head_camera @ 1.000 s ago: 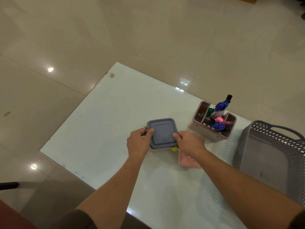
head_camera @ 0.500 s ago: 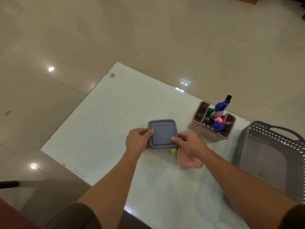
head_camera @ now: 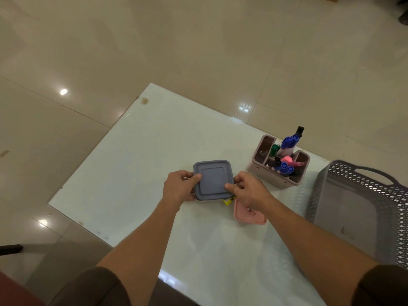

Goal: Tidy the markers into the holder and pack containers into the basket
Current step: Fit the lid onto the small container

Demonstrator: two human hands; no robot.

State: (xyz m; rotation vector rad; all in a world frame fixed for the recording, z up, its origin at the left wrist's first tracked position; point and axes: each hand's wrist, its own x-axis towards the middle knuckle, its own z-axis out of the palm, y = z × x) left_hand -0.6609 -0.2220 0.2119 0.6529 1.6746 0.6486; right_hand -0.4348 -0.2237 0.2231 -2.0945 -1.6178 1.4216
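1. The grey container (head_camera: 213,180) is gripped at its left edge by the left hand (head_camera: 178,188), with the thumb laid on the lid and the fingers curled round the side.
2. Its right edge is pinched by the right hand (head_camera: 249,188), thumb on the lid.
3. A pink container (head_camera: 249,216) is seen just under the right wrist.
4. Beyond the right fingers the holder (head_camera: 276,180) is filled with markers (head_camera: 287,142); the basket (head_camera: 318,191) is set further right.
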